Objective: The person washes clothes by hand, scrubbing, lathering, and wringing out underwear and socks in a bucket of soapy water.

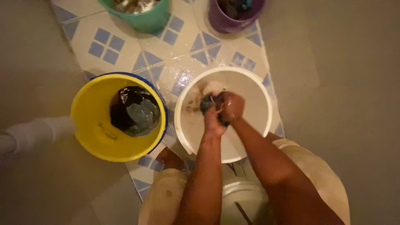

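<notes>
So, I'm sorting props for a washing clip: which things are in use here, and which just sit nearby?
In use: left hand, right hand, dark cloth, white bucket.
Nearby: yellow bucket with dark laundry, green bucket, purple bucket.

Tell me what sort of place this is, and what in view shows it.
Probably a home washing area on the floor. Both hands scrub a dark cloth in a white bucket; a yellow bucket holds soaking clothes, and green and purple buckets stand on blue-patterned tiles.
</notes>
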